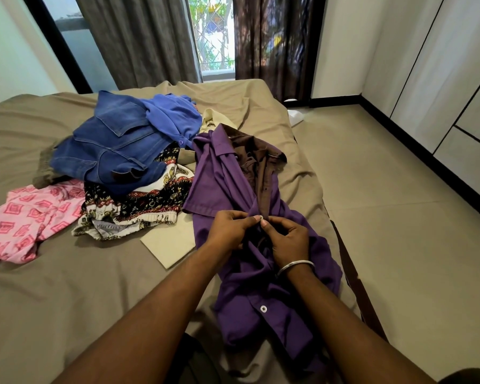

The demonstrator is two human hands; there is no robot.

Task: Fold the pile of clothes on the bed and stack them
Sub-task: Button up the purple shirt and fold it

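A purple shirt point(219, 184) lies stretched along the right side of the bed point(53, 286), its dark brown inner lining showing near the collar. My left hand point(229, 230) and my right hand point(290, 241) meet over its front placket, both pinching the cloth around a white button. A second white button shows lower down. To the left lies the pile: blue denim jeans point(111, 151), a blue shirt point(172, 115), a black-and-white patterned garment point(139, 206), a pink patterned garment point(25, 217) and a beige cloth point(169, 246).
The bed's right edge runs beside a tiled floor point(385, 176). White wardrobe doors point(441, 79) line the right wall. Dark curtains point(139, 37) and a window stand beyond the bed. A white thing point(295, 115) lies on the floor near the curtain.
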